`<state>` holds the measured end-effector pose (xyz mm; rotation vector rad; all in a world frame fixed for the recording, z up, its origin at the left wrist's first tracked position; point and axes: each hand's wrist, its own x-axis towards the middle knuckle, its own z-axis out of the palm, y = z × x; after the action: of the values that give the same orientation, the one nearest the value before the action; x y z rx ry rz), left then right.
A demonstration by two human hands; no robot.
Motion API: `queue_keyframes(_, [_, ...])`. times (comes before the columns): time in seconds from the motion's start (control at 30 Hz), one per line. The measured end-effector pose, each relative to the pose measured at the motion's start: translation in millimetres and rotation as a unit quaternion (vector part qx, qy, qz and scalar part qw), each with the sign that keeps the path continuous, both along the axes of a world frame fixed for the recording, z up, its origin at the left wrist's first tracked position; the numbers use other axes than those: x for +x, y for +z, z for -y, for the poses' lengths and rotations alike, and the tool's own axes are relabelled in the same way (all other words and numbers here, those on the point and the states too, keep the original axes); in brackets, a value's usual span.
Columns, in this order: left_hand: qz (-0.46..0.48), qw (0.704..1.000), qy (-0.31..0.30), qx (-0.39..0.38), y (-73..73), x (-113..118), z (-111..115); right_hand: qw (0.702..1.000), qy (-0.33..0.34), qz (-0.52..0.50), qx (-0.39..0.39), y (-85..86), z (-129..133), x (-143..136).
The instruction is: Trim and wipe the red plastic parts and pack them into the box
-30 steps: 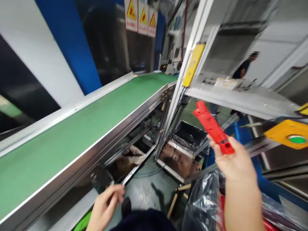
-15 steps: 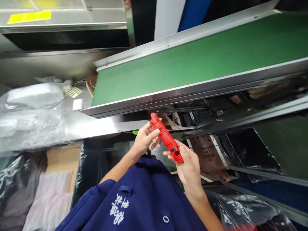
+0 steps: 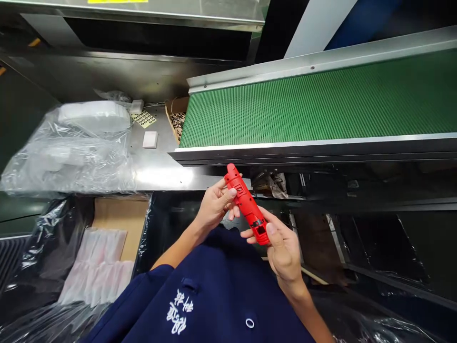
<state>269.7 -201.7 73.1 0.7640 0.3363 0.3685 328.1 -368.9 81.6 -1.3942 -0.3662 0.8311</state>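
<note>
A long red plastic housing (image 3: 247, 202) with small screw holes, a slot and a dark rectangular opening is held slantwise in front of my body. My left hand (image 3: 216, 202) grips its upper part, the thumb lying over the slotted area. Around the lower end, beside the dark opening, my right hand (image 3: 282, 243) is closed with its thumb along the edge. What the housing belongs to, I cannot tell. Some of the fingers are hidden behind it.
A green conveyor belt (image 3: 307, 107) runs off to the right. On the metal bench lie clear plastic bags (image 3: 96, 143), a white block (image 3: 150, 140) and a sticker sheet (image 3: 144, 119). Below left, a plastic-lined box holds white-wrapped pieces (image 3: 96, 271). A cardboard box (image 3: 171, 121) touches the belt's end.
My view has swung to the left, so the bench and conveyor appear farther right. Both hands keep their hold on the red housing, which has hardly shifted.
</note>
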Motion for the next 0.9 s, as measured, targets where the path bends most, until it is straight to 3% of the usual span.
queue_keyframes(0.4, [-0.040,0.998,0.033,-0.023,5.8,-25.1,-14.1,0.999,0.027,0.029,0.028,9.3,-16.1,-32.8])
queue_keyframes(0.6, [-0.047,0.998,0.035,-0.017,7.3,-27.0,-12.9,0.995,0.040,0.093,-0.025,15.4,-13.5,-34.3])
queue_keyframes(0.9, [-0.014,0.999,0.040,-0.003,9.7,-28.4,-5.6,0.991,0.061,0.120,-0.026,13.8,-6.2,-30.8])
